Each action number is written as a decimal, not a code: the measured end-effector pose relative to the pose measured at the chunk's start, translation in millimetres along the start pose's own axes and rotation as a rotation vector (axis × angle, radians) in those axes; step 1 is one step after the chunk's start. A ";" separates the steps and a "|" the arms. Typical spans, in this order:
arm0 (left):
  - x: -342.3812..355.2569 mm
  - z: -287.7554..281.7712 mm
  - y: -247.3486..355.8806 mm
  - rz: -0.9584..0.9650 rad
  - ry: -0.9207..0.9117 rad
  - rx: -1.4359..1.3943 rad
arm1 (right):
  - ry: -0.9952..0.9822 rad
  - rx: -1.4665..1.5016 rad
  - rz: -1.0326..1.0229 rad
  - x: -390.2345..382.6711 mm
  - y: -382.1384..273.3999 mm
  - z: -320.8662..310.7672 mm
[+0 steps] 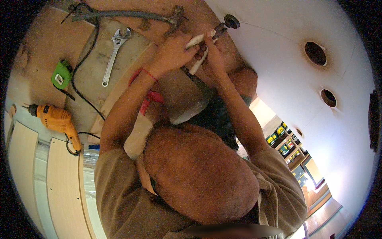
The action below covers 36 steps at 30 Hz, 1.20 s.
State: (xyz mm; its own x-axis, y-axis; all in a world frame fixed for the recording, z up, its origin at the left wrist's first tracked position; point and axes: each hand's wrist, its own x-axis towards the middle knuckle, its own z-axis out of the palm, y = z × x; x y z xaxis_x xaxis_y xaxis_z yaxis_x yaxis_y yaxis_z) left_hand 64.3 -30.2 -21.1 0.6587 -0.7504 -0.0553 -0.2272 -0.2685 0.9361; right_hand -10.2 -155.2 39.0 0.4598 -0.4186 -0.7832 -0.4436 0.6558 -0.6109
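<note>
Bent off-white strip (pixel 199 63) is gripped in closed fingers of left hand (pixel 177 49) and right hand (pixel 215 59), just beside round-ended black fitting (pixel 231 21); silver adjustable wrench (pixel 112 59) is seen lying farther left.

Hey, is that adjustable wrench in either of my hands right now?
No, the wrench lies apart, left of the left hand and the right hand.

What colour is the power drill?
The power drill has an orange body; see the head view.
</note>
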 end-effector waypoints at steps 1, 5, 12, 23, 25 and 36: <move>0.6 -0.3 -0.2 -0.030 -0.030 -0.016 | 0.010 0.000 -0.008 0.0 1.6 0.4; 1.2 4.7 -0.2 -0.068 -0.050 -0.087 | 0.050 -0.124 -0.111 8.6 5.3 -4.8; 5.4 1.2 6.0 0.001 0.010 -0.008 | 0.103 -0.242 -0.120 24.2 11.2 -21.0; 8.7 -15.5 10.2 -0.169 -0.158 -0.021 | 0.163 -0.498 -0.298 40.3 20.2 -26.3; 8.4 -12.7 7.4 -0.157 -0.116 -0.036 | 0.175 -0.501 -0.326 48.7 26.5 -29.0; -64.8 -24.5 15.0 -0.417 -0.027 -0.200 | 0.251 -1.006 -0.518 27.7 3.6 -83.7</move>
State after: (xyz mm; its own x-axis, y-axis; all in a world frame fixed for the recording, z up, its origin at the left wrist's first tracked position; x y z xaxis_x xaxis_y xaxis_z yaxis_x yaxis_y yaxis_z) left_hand 35.8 29.2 5.0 0.6449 -0.6192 -0.4479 0.1980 -0.4306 0.8805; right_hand -63.4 -217.1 5.5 0.6499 -0.6774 -0.3447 -0.7102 -0.3797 -0.5929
